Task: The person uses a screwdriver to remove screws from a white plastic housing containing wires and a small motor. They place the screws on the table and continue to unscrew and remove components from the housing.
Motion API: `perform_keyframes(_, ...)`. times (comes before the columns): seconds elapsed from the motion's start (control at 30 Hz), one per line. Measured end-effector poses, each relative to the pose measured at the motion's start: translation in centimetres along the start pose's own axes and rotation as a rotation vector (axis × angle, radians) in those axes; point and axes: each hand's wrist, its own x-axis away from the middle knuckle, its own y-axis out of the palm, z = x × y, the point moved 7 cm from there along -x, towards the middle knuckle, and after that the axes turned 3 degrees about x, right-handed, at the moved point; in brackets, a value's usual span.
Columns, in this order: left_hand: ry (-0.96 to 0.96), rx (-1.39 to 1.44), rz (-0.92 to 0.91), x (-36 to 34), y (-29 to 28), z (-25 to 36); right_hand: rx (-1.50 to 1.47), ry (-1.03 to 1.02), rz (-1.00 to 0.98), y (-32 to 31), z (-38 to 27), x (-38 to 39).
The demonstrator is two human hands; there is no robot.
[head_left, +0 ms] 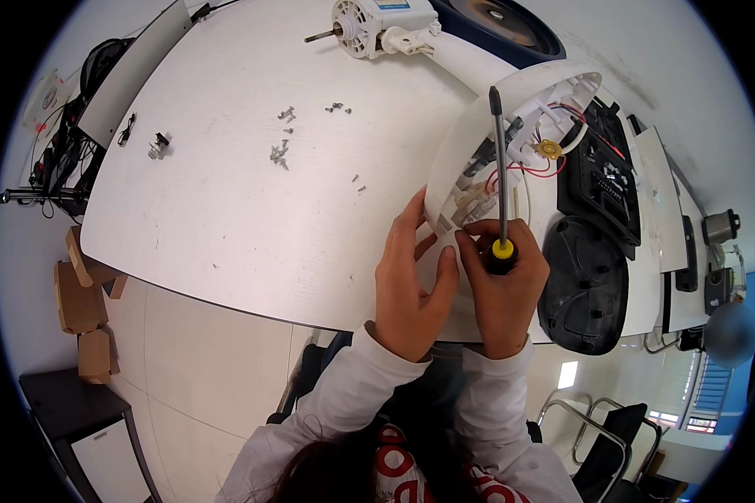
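A white fan base housing (450, 151) lies tipped up at the table's near right, its open side showing red wires, a yellow round part (549, 149) and other inner parts. My left hand (411, 285) grips its near end, with the fingers behind the rim and the thumb in front. In my right hand (505, 293) is a screwdriver (501, 168), its black-and-yellow handle in the palm and its shaft pointing up and away. The right thumb and forefinger pinch together at the housing's near edge; anything between them is too small to make out.
A white fan motor (365, 29) with a metal shaft sits at the far side, beside a round dark blue base (512, 29). Several screws (280, 153) lie in small groups mid-table. Rightward are a black toolbox (600, 184) and a black cover (585, 285).
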Motion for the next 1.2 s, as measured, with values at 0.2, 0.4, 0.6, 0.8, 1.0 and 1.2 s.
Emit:
perform_keyframes(0.2, -0.008, 0.003, -0.001, 0.0, 0.0, -0.1, -0.028, 0.06, -0.014, -0.1, 0.3, 0.1)
perform_keyframes(0.4, 0.044, -0.032, 0.137, 0.1, -1.2, 0.3, -0.067, 0.025, -0.037, -1.3, -0.3, 0.7)
perform_keyframes(0.6, 0.098, -0.137, 0.132, 0.8, -1.5, 2.7, -0.156, -0.094, -0.068, -2.4, -2.3, 1.6)
perform_keyframes(0.8, 0.023, -0.078, 0.036, 0.6, -1.1, 2.0, -0.137, -0.138, -0.042, -2.4, -2.8, 1.8)
perform_keyframes(1.0, -0.04, -0.094, -0.01, 0.5, -1.9, 1.9, -0.086, -0.177, -0.1, -2.0, -2.5, 1.9)
perform_keyframes(1.2, 0.036, -0.869, 0.168, -2.9, -6.9, 3.5, -0.117, -0.074, -0.038, -4.0, -1.7, 2.0)
